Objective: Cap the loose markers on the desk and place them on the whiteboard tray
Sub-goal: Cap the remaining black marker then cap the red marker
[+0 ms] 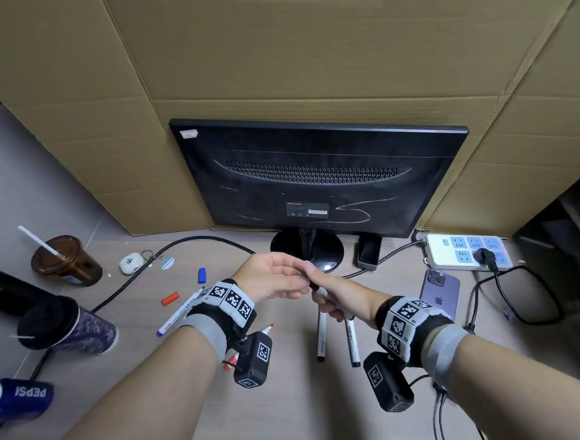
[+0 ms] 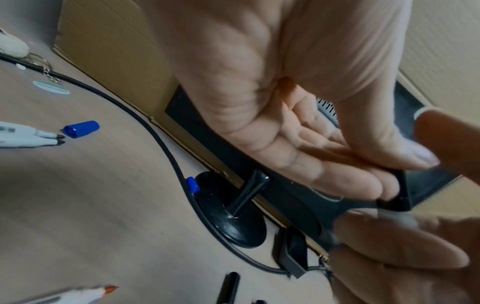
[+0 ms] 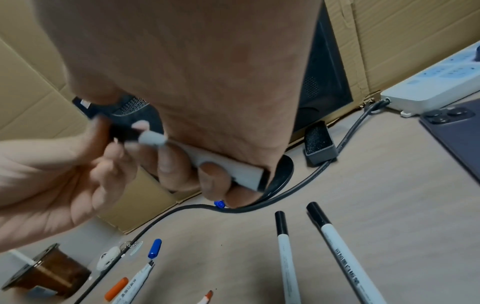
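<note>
Above the desk my right hand (image 1: 325, 296) grips a white marker (image 3: 228, 164) by its barrel. My left hand (image 1: 301, 274) pinches a black cap (image 2: 397, 197) between thumb and fingers, right at the marker's grey tip end (image 3: 152, 138). Two black-capped markers (image 1: 321, 338) lie side by side below my right hand. Left of my hands lie uncapped blue markers (image 1: 178, 313), a loose blue cap (image 1: 201, 275) and a red cap (image 1: 170, 298). An uncapped red marker (image 1: 267, 329) shows under my left wrist. Another blue cap (image 2: 192, 184) rests by the monitor base.
A black monitor (image 1: 320, 180) stands against cardboard at the back. At the right are a power strip (image 1: 469, 252) and a purple phone (image 1: 439, 291). A black cable (image 1: 180, 243) curves across the desk. Cups (image 1: 66, 261) and a Pepsi can (image 1: 19, 396) stand at the left.
</note>
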